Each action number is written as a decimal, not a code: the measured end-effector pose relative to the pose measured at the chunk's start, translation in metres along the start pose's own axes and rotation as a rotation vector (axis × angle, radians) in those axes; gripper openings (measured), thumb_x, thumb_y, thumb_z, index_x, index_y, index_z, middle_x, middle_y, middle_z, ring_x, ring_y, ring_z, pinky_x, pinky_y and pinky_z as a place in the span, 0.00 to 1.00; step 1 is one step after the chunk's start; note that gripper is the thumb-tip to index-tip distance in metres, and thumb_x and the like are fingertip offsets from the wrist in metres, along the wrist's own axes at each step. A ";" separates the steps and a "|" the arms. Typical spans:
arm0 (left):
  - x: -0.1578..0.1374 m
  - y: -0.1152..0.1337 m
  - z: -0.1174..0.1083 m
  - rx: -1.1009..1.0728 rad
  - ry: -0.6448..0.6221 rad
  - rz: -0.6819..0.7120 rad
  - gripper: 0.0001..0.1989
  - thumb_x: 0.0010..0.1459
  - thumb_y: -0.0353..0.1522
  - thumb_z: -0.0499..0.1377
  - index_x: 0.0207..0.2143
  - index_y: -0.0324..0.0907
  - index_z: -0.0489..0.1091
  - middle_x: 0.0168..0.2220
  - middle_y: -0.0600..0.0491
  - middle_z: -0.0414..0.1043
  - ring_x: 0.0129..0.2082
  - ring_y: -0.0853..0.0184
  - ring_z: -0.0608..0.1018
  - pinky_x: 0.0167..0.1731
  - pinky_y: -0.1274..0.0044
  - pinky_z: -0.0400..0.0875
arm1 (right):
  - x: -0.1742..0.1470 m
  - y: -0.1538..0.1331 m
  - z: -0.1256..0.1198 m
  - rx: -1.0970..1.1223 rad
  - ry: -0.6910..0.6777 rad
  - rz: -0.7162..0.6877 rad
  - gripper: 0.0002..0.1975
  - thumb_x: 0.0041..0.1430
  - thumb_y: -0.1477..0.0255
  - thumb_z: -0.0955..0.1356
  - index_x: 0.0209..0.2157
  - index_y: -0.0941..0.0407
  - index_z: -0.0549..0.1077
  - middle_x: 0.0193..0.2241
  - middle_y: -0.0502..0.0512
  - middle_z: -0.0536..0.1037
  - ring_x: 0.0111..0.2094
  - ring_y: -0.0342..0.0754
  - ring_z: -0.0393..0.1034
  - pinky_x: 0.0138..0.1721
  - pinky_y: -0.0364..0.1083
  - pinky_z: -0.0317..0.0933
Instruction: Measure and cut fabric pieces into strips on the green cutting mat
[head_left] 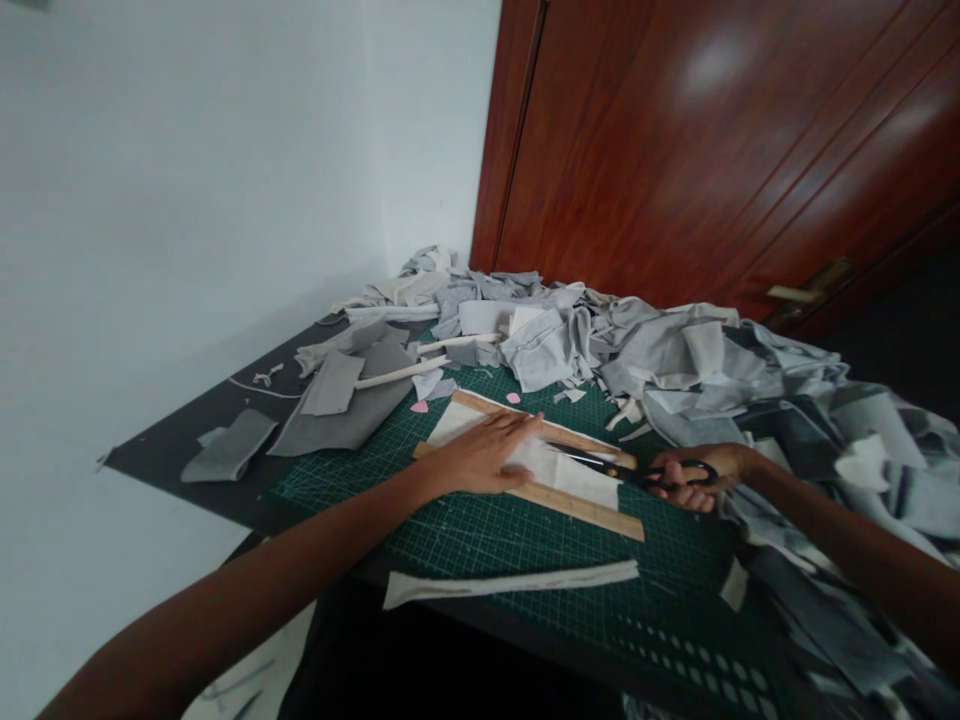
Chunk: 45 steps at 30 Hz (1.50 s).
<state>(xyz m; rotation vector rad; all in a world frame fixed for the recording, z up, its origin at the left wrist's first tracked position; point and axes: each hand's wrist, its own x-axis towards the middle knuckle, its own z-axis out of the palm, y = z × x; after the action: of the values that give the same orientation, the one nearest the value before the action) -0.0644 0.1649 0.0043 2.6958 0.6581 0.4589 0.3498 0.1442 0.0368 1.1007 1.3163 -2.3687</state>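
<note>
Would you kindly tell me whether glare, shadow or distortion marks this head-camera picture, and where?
All in the head view: soft pale glare on the door; near-black shadow right of the door handle; a bright streak on the scissors; the door leans, from camera tilt or lens distortion.

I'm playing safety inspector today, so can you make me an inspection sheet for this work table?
Surface: green gridded mat on a dark table.
Things in use: white cloth, with a far ruler and a near ruler along its long sides; black scissors, blades over the cloth.
Clutter: big scrap pile at the back and right; pale strip near the front; pink bits on the mat.
Hands: left hand spread flat over the cloth; right hand grips the scissors.
Cables: nothing seen.
Surroundings: white wall, brown door with a handle.
</note>
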 end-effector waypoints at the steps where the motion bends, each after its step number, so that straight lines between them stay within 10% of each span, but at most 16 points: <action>1: 0.000 -0.001 0.000 -0.018 0.001 -0.005 0.45 0.66 0.45 0.60 0.74 0.36 0.41 0.73 0.33 0.53 0.72 0.48 0.59 0.70 0.59 0.54 | 0.001 -0.002 0.000 0.001 0.000 -0.001 0.30 0.54 0.45 0.75 0.36 0.56 0.65 0.20 0.38 0.55 0.18 0.33 0.44 0.16 0.35 0.44; 26: 0.000 -0.007 0.006 -0.143 0.062 0.011 0.59 0.64 0.50 0.62 0.75 0.39 0.21 0.71 0.35 0.58 0.70 0.47 0.64 0.66 0.58 0.60 | 0.017 -0.022 -0.019 0.001 0.032 -0.012 0.26 0.58 0.51 0.75 0.37 0.59 0.68 0.20 0.40 0.59 0.16 0.32 0.44 0.13 0.33 0.42; 45: -0.014 -0.007 -0.029 -0.078 -0.013 -0.091 0.46 0.68 0.51 0.56 0.76 0.39 0.39 0.75 0.37 0.49 0.74 0.48 0.54 0.72 0.59 0.48 | 0.026 -0.020 -0.002 0.004 0.001 0.057 0.31 0.51 0.43 0.75 0.36 0.56 0.66 0.17 0.37 0.57 0.14 0.34 0.42 0.13 0.37 0.40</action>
<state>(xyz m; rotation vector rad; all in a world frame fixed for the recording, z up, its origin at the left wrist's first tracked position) -0.0901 0.1710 0.0243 2.5817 0.7403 0.4342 0.3223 0.1613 0.0303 1.1258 1.2645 -2.3308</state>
